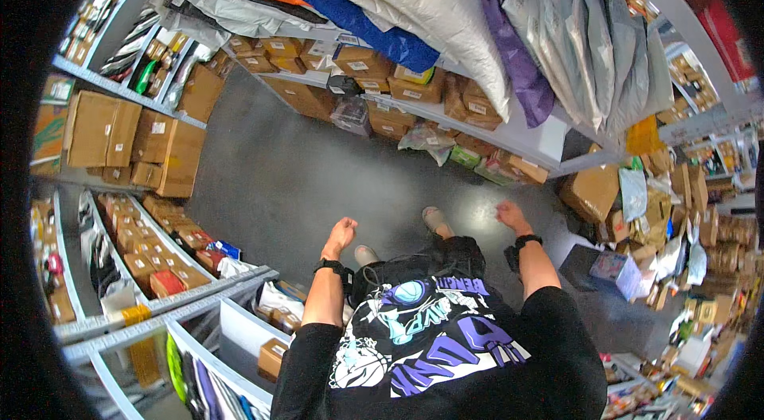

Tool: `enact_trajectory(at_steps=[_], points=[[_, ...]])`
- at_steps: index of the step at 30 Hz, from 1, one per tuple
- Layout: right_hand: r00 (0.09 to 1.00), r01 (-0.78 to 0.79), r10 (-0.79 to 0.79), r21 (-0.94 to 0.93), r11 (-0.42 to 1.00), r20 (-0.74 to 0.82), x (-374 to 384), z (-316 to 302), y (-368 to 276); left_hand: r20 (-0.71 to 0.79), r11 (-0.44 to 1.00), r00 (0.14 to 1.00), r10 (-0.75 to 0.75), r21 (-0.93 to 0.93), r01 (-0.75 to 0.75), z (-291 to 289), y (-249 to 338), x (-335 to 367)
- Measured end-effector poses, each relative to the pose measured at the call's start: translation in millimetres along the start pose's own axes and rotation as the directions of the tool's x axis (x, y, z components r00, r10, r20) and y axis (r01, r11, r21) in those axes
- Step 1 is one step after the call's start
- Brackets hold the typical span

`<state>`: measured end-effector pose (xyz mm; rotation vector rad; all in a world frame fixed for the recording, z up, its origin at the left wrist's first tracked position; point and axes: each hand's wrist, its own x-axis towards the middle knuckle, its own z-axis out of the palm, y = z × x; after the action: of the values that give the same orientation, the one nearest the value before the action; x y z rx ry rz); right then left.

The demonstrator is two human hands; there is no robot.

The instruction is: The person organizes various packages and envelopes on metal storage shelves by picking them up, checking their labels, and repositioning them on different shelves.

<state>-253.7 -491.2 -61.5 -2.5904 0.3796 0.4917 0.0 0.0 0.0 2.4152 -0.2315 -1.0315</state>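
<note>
I stand in a narrow aisle between storage shelves, looking down at my body and feet on a dark grey floor (278, 173). My left hand (342, 234) hangs in front of me with fingers loosely curled and nothing in it. My right hand (509, 215) is also held out over the floor, fingers loosely curled, holding nothing. Both wrists carry black bands. Neither hand touches a shelf or a parcel.
A shelf (509, 134) ahead carries brown cardboard boxes (362, 62), with grey, blue and purple plastic mailer bags (446, 14) piled on top. More boxes (171, 153) fill racks at left. A dark bin (605, 273) and loose parcels sit at right.
</note>
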Motion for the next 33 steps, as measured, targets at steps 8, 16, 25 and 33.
enact_trajectory(at_steps=[8, 16, 25, 33], points=[[0.596, -0.755, 0.693, 0.578, 0.311, 0.406, -155.6, 78.6, -104.3, 0.187, 0.976, 0.982, -0.037, -0.204, 0.076, -41.6, -85.0, 22.8], [0.637, -0.720, 0.639, 0.628, 0.295, 0.430, -117.9, 109.3, -142.5, 0.216, 0.997, 0.976, 0.006, -0.081, 0.012, -97.6, -104.9, 44.6], [0.941, -0.313, 0.338, 0.352, 0.882, -0.010, 109.8, 54.8, -198.8, 0.106, 0.997, 0.994, -0.001, -0.078, 0.009, -160.6, -149.4, 66.6], [0.969, -0.219, 0.242, 0.615, 0.757, 0.046, 190.8, -60.7, -337.2, 0.342, 0.975, 0.937, -0.072, 0.221, -0.006, -191.5, -107.8, 133.9]])
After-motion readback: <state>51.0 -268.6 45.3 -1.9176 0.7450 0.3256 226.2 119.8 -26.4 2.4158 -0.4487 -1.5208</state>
